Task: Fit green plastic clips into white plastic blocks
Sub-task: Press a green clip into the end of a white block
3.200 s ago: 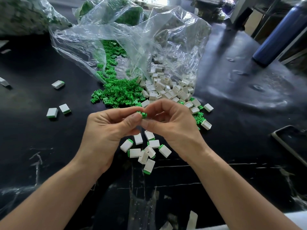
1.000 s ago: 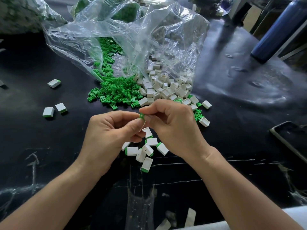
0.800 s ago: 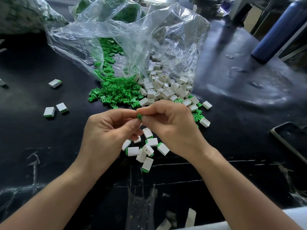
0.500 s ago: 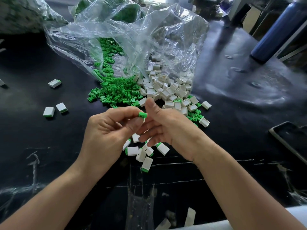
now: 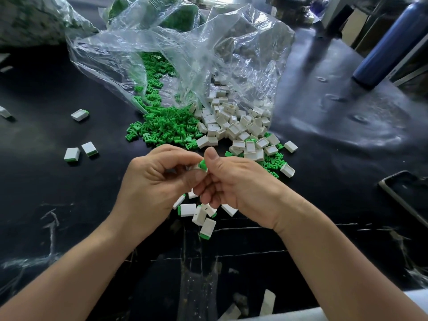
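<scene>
Pinching a block [image 5: 195, 168] in our left hand [image 5: 157, 181], we thumb its green clip [image 5: 203, 164] with the right hand [image 5: 236, 181], whose curled fingers [image 5: 209, 198] may hold nothing, we cannot tell; a crooked push could jam or pop it; finished pieces [image 5: 203, 216] lie beneath; spare clips [image 5: 166, 128], blocks [image 5: 234, 126] and bag [image 5: 185, 54] crowd beyond.

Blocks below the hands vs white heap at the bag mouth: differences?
Near blocks show green ends, clips fitted; the white heap shows open, hollow blocks without green. Near blocks are a handful; the white heap is far larger, spilling from the clear bag. Shared: white, boxy, on the black table.
</scene>
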A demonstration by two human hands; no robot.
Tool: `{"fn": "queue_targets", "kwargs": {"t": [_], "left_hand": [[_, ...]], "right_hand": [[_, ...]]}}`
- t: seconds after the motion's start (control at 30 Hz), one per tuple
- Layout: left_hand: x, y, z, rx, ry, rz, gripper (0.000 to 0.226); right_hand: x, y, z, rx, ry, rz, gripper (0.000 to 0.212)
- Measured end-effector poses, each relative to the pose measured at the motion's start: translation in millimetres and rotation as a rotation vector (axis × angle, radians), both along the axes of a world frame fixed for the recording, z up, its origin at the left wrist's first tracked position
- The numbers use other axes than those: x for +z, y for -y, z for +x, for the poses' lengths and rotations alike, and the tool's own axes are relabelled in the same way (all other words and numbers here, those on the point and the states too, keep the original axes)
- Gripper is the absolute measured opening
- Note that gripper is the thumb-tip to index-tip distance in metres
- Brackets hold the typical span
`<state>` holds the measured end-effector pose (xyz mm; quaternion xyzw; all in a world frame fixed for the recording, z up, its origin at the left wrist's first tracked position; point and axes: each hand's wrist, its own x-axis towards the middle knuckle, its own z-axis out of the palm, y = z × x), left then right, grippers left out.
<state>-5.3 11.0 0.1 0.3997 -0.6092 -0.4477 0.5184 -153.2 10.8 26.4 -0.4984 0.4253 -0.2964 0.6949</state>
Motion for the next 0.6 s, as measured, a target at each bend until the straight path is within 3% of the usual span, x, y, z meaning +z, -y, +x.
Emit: {"fn": "queue_targets", "kwargs": {"t": [0.47, 0.6], "left_hand": [[-1.4, -0.5, 1.0, -0.003, 0.033, -0.039, 0.021], [0.0, -0.7, 1.2, -0.005, 0.093, -0.135, 0.013]], "right_hand": [[4.2, -2.7, 1.2, 0.012, -0.073, -0.053, 0.038], [2.3, -4.5, 3.7, 0.046, -0.068, -0.047, 0.038]]}}
